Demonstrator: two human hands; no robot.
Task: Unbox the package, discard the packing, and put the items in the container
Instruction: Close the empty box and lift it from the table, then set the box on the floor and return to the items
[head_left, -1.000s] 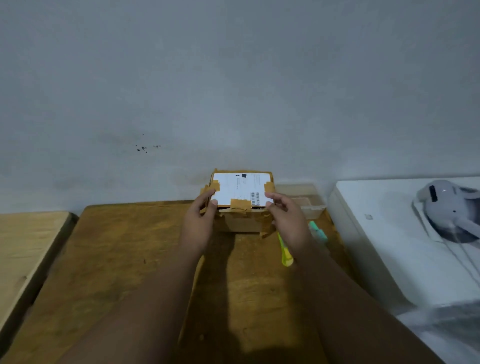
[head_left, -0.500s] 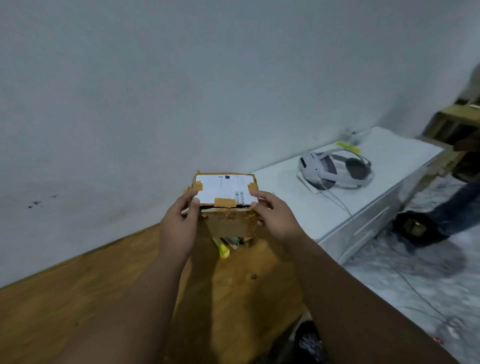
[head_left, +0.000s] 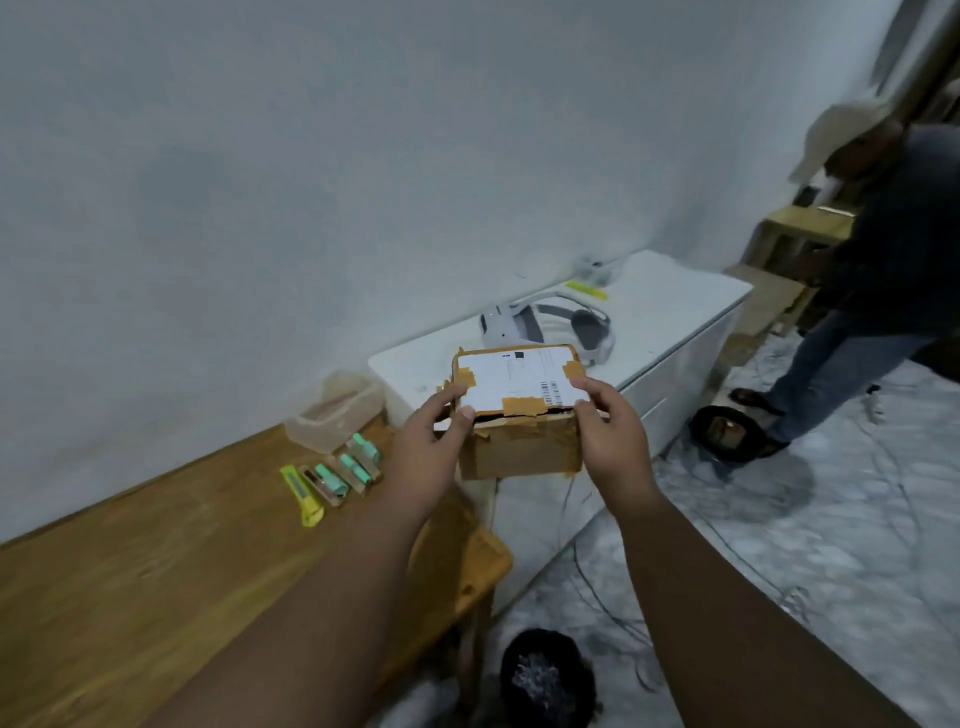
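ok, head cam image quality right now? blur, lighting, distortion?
Head view: dim, flat indoor light with a cool cast; motion blur smears the bystander at the right edge; wide-angle bending tilts the wooden table; the cardboard box label is mildly overexposed, its text unreadable; both hands stay fairly sharp.

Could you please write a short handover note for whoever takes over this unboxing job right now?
Left hand and right hand both grip the cardboard box, held in the air past the wooden table's end, above the floor.
The box top is torn along its front edge; tape and label remain on it.
Several green items and a yellow cutter lie on the table beside the clear container.
A dark bin sits on the floor below.
Done: items appear to be out.
Left: discard the box, probably into the bin, then place the items in the container.
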